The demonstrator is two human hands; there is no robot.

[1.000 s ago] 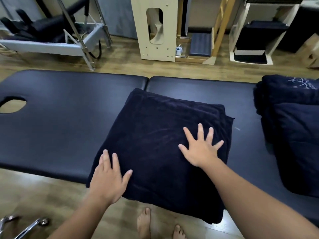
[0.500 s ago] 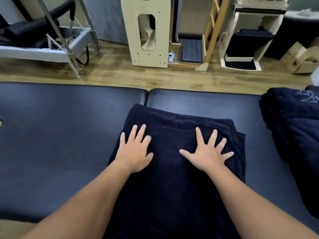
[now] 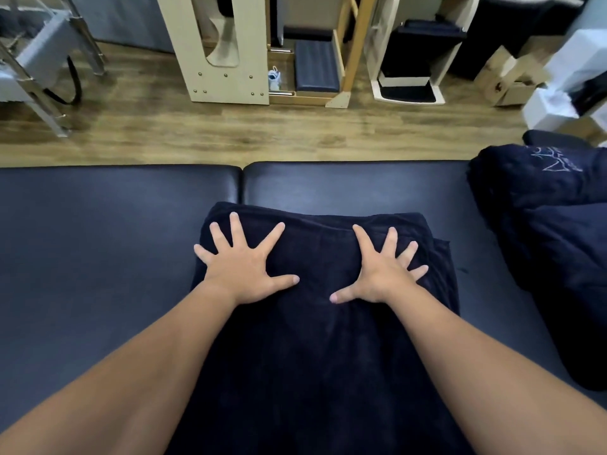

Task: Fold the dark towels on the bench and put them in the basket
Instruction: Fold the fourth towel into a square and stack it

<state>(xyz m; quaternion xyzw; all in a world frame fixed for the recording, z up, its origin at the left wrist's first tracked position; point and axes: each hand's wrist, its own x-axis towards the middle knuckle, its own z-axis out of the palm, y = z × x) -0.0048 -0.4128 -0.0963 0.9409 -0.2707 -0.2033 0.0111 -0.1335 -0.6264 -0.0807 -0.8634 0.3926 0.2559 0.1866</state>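
Observation:
A folded dark navy towel (image 3: 315, 356) lies across the black padded bench (image 3: 98, 244), running from mid-bench toward me. My left hand (image 3: 244, 269) presses flat on the towel's far left part, fingers spread wide. My right hand (image 3: 382, 274) presses flat on its far right part, fingers also spread. A pile of more dark towels (image 3: 551, 244), one with pale embroidery, sits at the bench's right end. No basket is in view.
Beyond the bench is wooden floor (image 3: 262, 133) with a pale wooden equipment frame (image 3: 226, 50), a white shelf unit (image 3: 410, 60), cardboard boxes (image 3: 505, 77) at the right, and a metal-framed machine (image 3: 39, 60) at the far left.
My left hand has moved from the towel's near left edge up to its far left part. Both hands slid farther across the towel and spread wider; my view leaned forward over the bench.

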